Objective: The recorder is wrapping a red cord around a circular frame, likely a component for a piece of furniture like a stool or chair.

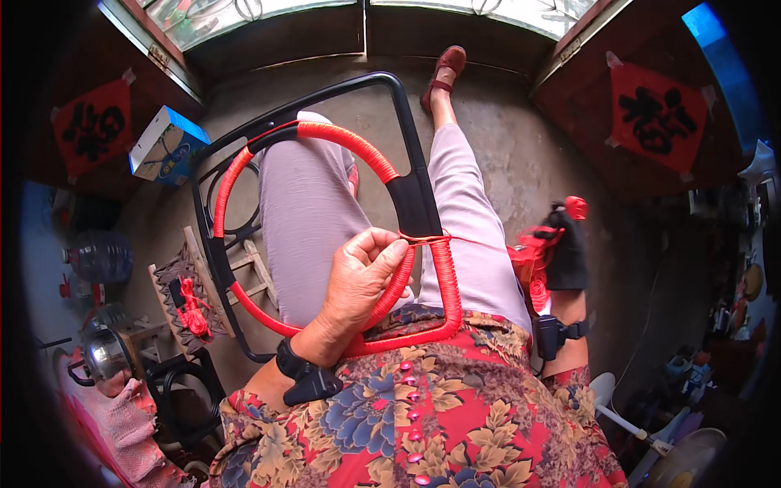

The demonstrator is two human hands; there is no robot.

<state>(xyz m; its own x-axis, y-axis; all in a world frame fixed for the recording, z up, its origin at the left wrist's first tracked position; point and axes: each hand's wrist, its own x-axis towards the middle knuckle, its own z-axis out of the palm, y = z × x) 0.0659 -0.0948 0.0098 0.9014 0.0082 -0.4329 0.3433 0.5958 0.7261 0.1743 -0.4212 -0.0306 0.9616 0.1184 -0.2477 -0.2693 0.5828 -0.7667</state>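
A black frame (415, 195) with a round ring inside lies across my lap, much of it wrapped in red cord (446, 281). My left hand (362, 272) is closed, thumb and forefinger pinching red strands where they cross the frame's right side. From that pinch a cord strand stretches right over my thigh. Out to the right is my right hand (561, 252), in a black glove and smeared by motion. It is closed on a loose bundle of red cord (533, 264); its separate fingers are hard to make out.
On the left, a wooden folding stool (191, 285) bears a red cord hank (194, 307). Beyond it stand a blue-and-white box (167, 146) and a water bottle (102, 256). A metal pot (108, 362) sits nearer. A fan (687, 459) stands at the lower right.
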